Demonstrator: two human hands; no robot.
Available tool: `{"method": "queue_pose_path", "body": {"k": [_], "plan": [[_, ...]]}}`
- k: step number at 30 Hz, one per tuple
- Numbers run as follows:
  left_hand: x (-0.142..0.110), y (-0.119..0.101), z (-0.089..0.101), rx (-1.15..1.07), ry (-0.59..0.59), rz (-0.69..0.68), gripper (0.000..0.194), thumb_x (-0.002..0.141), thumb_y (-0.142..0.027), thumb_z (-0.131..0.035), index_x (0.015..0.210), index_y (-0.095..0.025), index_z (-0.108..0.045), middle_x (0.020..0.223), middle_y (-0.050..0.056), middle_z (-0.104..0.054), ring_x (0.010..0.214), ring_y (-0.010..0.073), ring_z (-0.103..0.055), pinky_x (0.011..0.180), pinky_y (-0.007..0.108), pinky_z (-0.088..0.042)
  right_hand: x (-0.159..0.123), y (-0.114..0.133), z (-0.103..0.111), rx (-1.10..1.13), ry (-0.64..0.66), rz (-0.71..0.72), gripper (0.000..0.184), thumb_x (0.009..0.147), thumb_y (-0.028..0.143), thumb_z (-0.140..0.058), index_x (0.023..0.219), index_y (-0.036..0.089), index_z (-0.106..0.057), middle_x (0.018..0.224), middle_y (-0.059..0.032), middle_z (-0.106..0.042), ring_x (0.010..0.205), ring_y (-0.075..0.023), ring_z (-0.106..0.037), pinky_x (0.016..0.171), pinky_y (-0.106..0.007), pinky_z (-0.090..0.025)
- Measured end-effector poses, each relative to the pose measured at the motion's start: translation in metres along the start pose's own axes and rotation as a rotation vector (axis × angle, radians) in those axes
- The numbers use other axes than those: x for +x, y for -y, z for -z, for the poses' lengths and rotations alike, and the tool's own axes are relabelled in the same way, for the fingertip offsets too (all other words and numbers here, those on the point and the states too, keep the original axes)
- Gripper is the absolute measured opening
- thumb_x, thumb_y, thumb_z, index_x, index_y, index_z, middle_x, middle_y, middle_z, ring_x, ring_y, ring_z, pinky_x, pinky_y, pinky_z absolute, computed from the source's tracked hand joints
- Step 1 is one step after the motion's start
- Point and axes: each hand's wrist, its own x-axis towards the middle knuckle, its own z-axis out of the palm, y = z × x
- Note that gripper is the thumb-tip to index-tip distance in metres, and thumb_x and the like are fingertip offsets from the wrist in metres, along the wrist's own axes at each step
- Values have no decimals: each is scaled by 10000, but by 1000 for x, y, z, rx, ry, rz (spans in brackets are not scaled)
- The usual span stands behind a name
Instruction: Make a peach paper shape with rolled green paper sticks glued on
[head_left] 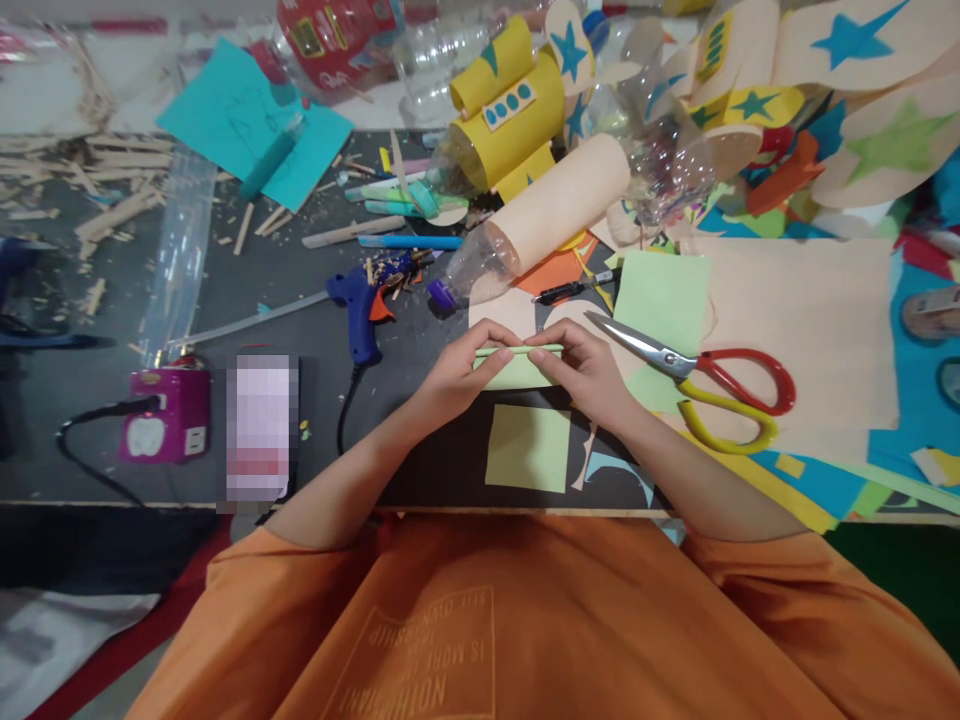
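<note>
Both hands pinch a piece of light green paper [517, 375] above the front of the table. Its far edge is rolled or folded into a narrow strip between my fingertips. My left hand [472, 365] grips the left end, and my right hand [581, 360] the right end, thumbs close together. Just below lies a separate light green paper square [528, 448]. To the right of my right hand are scissors [675, 365] with one red and one yellow handle, blades pointing left. Beyond my hands lie pale peach paper pieces [501, 305] and a black pen [574, 288].
A blue glue gun [364, 315] with its cord lies left of my hands. Farther left are a phone [259, 425] and a purple power adapter [166, 415]. Paper-wrapped plastic bottles [562, 205] crowd the back. Peach sheets [810, 330] cover the right side; wood scraps [124, 210] litter the left.
</note>
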Motion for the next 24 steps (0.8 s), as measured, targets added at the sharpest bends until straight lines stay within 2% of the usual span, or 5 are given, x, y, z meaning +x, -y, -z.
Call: {"method": "queue_pose_path", "body": {"k": [5,8,14,19,24], "plan": [[-1,2,-1,20,-10,-5,208,880,-390,-532,895,-203,-623,934,27,-695,898,167,-628,838,262,-480,1,0,1,67,34,-60,300,803,517,-674,833,219,-650,636,41,-534,468,-78,-271,458,-257,-250],[-1,2,0,34,-2,-28,217,883,-398,-537,907,-203,-629,933,27,-689,898,166,-628,825,255,-479,1,-1,2,74,14,-34,298,795,504,-687,814,209,-646,621,45,-523,461,-71,-259,450,-250,-240],[-1,2,2,0,-29,-22,239,898,-402,-521,943,-193,-628,852,12,-665,735,132,-593,636,227,-446,2,-3,2,21,-62,47,314,793,516,-682,796,202,-656,649,27,-558,506,-84,-364,487,-250,-315],[1,3,2,-15,-60,-40,167,872,-327,-549,879,-188,-642,875,16,-694,767,128,-611,648,217,-450,3,-6,3,29,-84,114,272,795,481,-693,783,210,-669,689,3,-609,596,-117,-492,546,-266,-383],[1,5,1,-4,-93,-84,120,861,-280,-576,877,-190,-653,874,12,-702,716,113,-600,604,207,-430,4,-7,3,51,-70,115,226,795,439,-704,804,216,-672,737,0,-642,595,-112,-505,530,-260,-401]]}}
